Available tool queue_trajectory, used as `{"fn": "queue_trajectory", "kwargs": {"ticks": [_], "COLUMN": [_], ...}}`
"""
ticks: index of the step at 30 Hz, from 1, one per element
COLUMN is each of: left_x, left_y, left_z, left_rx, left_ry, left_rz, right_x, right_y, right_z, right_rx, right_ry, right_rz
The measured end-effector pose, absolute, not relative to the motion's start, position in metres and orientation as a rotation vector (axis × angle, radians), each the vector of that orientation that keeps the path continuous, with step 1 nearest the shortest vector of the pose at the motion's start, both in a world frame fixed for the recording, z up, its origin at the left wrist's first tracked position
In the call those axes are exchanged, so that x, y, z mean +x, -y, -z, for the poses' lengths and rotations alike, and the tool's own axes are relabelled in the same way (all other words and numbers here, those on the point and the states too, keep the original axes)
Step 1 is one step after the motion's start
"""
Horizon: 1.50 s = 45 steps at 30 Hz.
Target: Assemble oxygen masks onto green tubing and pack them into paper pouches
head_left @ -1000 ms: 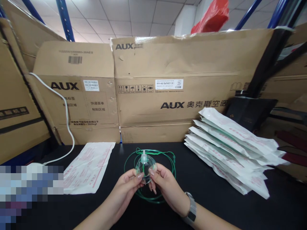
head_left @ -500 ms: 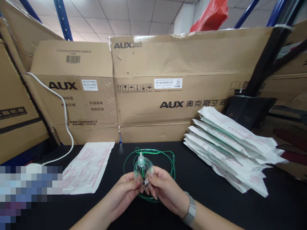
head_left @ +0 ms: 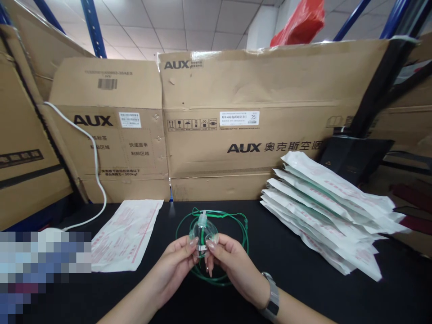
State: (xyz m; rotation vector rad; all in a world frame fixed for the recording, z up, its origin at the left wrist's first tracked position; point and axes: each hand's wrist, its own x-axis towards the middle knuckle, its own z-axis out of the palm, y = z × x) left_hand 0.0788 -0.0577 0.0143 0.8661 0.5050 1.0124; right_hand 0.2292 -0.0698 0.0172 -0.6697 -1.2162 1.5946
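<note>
A clear oxygen mask (head_left: 204, 230) with a pale green connector at its top is pinched between my two hands above the black table. My left hand (head_left: 178, 261) grips its left edge, thumb on top. On the right edge, my right hand (head_left: 228, 256) holds it with thumb and fingers, and a wrist band shows behind that hand. Thin green tubing (head_left: 248, 236) lies coiled on the table behind and beneath the mask. Part of the mask's lower rim is hidden by my fingers.
At the right stands a stack of white paper pouches (head_left: 320, 211). One flat white pouch (head_left: 130, 234) lies left of my hands. Large cardboard panels (head_left: 202, 153) close off the back. A white cable (head_left: 96, 166) hangs at the left, near a pixelated patch.
The mask has tilted slightly and my fingertips have shifted along its lower edge. The whole view has drifted a little, moving the surroundings to the right.
</note>
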Motion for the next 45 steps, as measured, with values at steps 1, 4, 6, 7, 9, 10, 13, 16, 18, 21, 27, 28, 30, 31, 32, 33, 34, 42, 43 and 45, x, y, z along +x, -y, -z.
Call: {"fn": "queue_trajectory", "kwargs": {"ticks": [1,4,6,7,9,10,13,16,18,21,27,28,30,31,32,33,34,42,43,45], "left_x": [0.0790,0.0791,0.0786,0.0782,0.0775,0.0772,0.0774,0.0791,0.0806,0.0824,0.0824,0.0822,0.0817,0.0816,0.0814,0.0814,0.0813,0.0788,0.0787,0.0791], "left_y": [0.0580,0.0581,0.0578,0.0577,0.0575,0.0574,0.0580,0.0599,0.0620,0.0646,0.0648,0.0646,0.0642,0.0642,0.0641,0.0642,0.0643,0.0636,0.0636,0.0642], "left_z": [-0.0140,-0.0134,-0.0133,-0.0133,-0.0135,-0.0137,-0.0142,-0.0153,-0.0169,-0.0196,-0.0212,-0.0209,-0.0205,-0.0203,-0.0203,-0.0204,-0.0206,-0.0215,-0.0212,-0.0207], "left_rx": [0.867,0.875,0.890,0.900,0.921,0.928,0.922,0.930,0.952,0.959,0.982,0.983,0.990,0.995,1.000,1.006,1.012,1.045,1.049,1.070], "left_ry": [-0.500,-0.490,-0.486,-0.483,-0.478,-0.479,-0.499,-0.544,-0.579,-0.614,-0.622,-0.614,-0.607,-0.608,-0.611,-0.615,-0.621,-0.654,-0.651,-0.654], "left_rz": [-1.008,-0.996,-0.989,-0.983,-0.970,-0.966,-0.995,-1.039,-1.042,-1.042,-1.039,-1.037,-1.042,-1.048,-1.055,-1.059,-1.059,-1.042,-1.042,-1.043], "right_x": [0.2290,0.2288,0.2291,0.2295,0.2304,0.2309,0.2313,0.2293,0.2271,0.2248,0.2244,0.2244,0.2243,0.2243,0.2243,0.2243,0.2244,0.2252,0.2250,0.2245], "right_y": [0.0696,0.0700,0.0707,0.0709,0.0711,0.0711,0.0712,0.0720,0.0727,0.0734,0.0749,0.0752,0.0755,0.0756,0.0755,0.0754,0.0753,0.0756,0.0760,0.0772], "right_z": [-0.0167,-0.0166,-0.0177,-0.0184,-0.0196,-0.0199,-0.0197,-0.0184,-0.0178,-0.0179,-0.0199,-0.0202,-0.0205,-0.0205,-0.0205,-0.0205,-0.0203,-0.0187,-0.0189,-0.0198], "right_rx": [-0.681,-0.675,-0.657,-0.651,-0.649,-0.653,-0.678,-0.679,-0.662,-0.650,-0.656,-0.656,-0.658,-0.658,-0.656,-0.654,-0.654,-0.664,-0.657,-0.644], "right_ry": [1.214,1.200,1.206,1.210,1.224,1.234,1.267,1.247,1.210,1.194,1.207,1.207,1.205,1.206,1.210,1.214,1.219,1.228,1.221,1.193], "right_rz": [-1.587,-1.584,-1.590,-1.591,-1.590,-1.585,-1.561,-1.549,-1.555,-1.563,-1.555,-1.557,-1.557,-1.555,-1.552,-1.547,-1.543,-1.540,-1.545,-1.562]}}
